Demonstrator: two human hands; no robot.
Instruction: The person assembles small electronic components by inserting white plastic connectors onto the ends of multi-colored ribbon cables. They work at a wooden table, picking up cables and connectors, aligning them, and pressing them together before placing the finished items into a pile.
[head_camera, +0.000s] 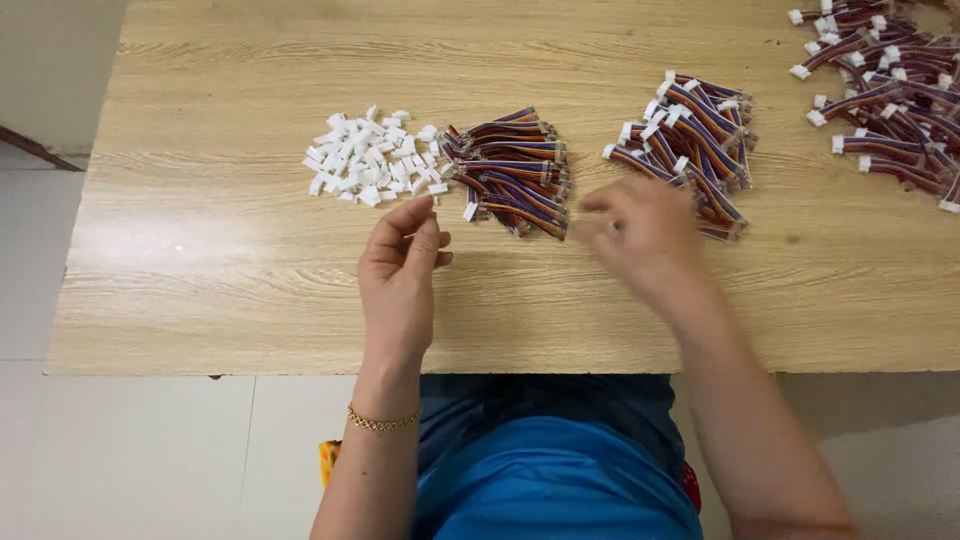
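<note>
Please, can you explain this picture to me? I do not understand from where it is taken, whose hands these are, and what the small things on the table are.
There is no machine here. The camera sits on a person's head and looks down, so you see that person's own two bare hands over a wooden table.

The left hand has a gold bracelet on the wrist. Its fingers are curled close to a pile of small white plastic plugs. Whether it holds anything, I cannot tell.

Beside the plugs lies a bundle of short coloured wires. The right hand is blurred and hovers at a second wire pile, whose wires have white plugs on them. A third pile lies at the far right.
</note>
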